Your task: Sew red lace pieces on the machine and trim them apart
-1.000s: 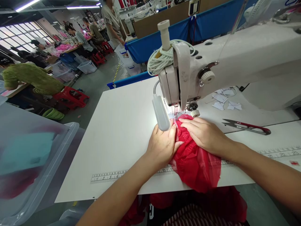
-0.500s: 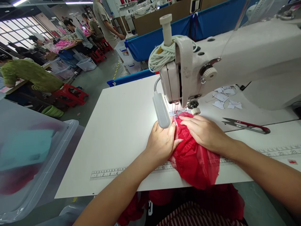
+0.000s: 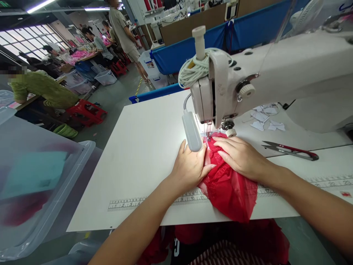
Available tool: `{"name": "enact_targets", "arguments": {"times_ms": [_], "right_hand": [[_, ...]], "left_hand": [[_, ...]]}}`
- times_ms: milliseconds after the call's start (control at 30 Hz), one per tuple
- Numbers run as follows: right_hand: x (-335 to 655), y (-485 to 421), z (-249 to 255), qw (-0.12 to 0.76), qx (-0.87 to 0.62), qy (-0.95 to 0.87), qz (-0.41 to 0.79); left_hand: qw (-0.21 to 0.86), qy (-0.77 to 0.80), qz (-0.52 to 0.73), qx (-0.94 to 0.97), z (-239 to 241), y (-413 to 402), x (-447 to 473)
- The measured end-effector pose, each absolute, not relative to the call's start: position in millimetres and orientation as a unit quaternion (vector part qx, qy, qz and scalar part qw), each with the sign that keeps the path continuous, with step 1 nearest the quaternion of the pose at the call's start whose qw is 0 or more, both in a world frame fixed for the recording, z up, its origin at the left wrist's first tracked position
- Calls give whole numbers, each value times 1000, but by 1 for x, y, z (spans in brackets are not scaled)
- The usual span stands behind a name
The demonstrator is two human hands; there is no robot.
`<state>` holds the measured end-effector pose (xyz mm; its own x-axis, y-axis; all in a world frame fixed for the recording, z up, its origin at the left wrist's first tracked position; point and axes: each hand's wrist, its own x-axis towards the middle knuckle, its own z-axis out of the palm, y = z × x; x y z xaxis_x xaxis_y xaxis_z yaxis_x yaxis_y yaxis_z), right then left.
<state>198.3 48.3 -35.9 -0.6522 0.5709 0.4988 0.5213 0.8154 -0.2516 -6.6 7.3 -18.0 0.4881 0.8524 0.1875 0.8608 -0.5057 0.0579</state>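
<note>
A piece of red lace fabric point(image 3: 228, 187) lies on the white sewing table point(image 3: 146, 147), its far end under the needle of a white sewing machine point(image 3: 264, 73). My left hand point(image 3: 191, 165) rests on the fabric's left edge, fingers curled and pressing it down, partly hidden behind the machine's grey lamp point(image 3: 191, 132). My right hand point(image 3: 241, 156) lies flat on the fabric right of the needle, fingers stretched toward the presser foot. The fabric's near end hangs over the table's front edge.
Red-handled thread snips point(image 3: 292, 150) lie right of my hands, with white paper scraps point(image 3: 264, 119) behind. A clear plastic bin point(image 3: 35, 191) with teal and red cloth stands at left. A ruler strip point(image 3: 154, 201) runs along the table front. Other people work at far tables point(image 3: 46, 90).
The fabric has crept slightly toward the needle with both hands following; the view shifted a little. Both hands keep the same hold on the fabric.
</note>
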Motion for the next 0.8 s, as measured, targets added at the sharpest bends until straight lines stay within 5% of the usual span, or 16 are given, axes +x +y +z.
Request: {"name": "enact_targets", "arguments": {"times_ms": [533, 800], "right_hand": [[211, 39, -26, 217, -251, -943, -9], [210, 39, -27, 212, -262, -941, -28]], "left_hand": [[-57, -397, -123, -908, -13, 8, -10], [15, -384, -92, -918, -15, 3, -14]]}}
